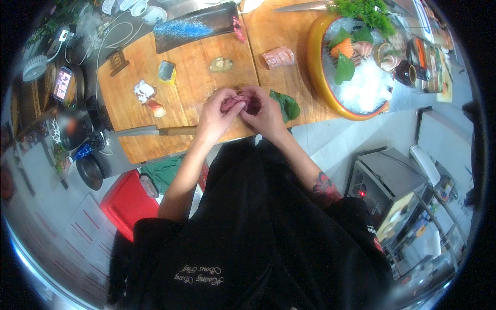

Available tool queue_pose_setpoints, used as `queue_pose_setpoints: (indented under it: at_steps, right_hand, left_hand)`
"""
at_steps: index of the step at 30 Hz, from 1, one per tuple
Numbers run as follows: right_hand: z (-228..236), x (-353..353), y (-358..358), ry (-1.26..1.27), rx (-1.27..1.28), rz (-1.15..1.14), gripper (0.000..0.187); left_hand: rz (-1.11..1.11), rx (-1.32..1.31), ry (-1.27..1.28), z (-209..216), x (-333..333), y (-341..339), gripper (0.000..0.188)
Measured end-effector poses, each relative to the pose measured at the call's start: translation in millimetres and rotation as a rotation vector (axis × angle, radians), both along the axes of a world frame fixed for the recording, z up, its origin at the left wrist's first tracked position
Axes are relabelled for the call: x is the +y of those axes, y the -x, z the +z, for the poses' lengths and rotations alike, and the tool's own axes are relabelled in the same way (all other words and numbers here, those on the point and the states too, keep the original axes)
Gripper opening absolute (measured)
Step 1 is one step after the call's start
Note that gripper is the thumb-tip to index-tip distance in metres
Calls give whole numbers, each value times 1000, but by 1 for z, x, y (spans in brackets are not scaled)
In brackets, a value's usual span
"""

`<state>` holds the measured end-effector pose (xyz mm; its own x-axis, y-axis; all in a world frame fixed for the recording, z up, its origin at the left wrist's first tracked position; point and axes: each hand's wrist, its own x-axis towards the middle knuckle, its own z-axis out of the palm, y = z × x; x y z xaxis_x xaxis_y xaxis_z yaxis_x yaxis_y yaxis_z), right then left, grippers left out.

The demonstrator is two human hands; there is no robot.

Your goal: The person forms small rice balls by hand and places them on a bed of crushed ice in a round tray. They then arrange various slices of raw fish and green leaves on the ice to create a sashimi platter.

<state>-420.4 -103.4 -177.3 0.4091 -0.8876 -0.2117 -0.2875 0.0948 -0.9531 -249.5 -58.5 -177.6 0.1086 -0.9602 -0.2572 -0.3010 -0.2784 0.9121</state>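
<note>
Both of my hands meet above the near edge of a wooden cutting board [201, 82]. Between them is a curled, pinkish-red piece of raw fish [233, 102]. My left hand [219, 114] is closed round its left side, thumb laid across the front. From the other side my right hand [264, 114] curls its fingers about it; they partly hide the fish. Dark green leaves [287, 105] lie beside my right hand. Further back rests a sliced pale pink fish block [278, 58], and a small pale translucent lump [221, 64] sits beyond my hands.
A knife [137, 132] lies along the board's near left edge. A sponge [167, 72], a crumpled white piece [144, 91] and a red-and-white piece [155, 108] sit left. Behind is a dark rectangular plate [199, 31]. At right stands a yellow-rimmed bowl [314, 57] with ice and garnished fish.
</note>
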Motion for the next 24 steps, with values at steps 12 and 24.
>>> queue_pose_setpoints:
  at_steps: [12,24]
  right_hand:
    - [105,-72,129,191,-24,-9,50]
    - [81,-147,212,196,249,59,49]
  left_hand:
    - [-192,209,249,75,-77,91,26]
    - [8,-123,299,52,-129,209,29]
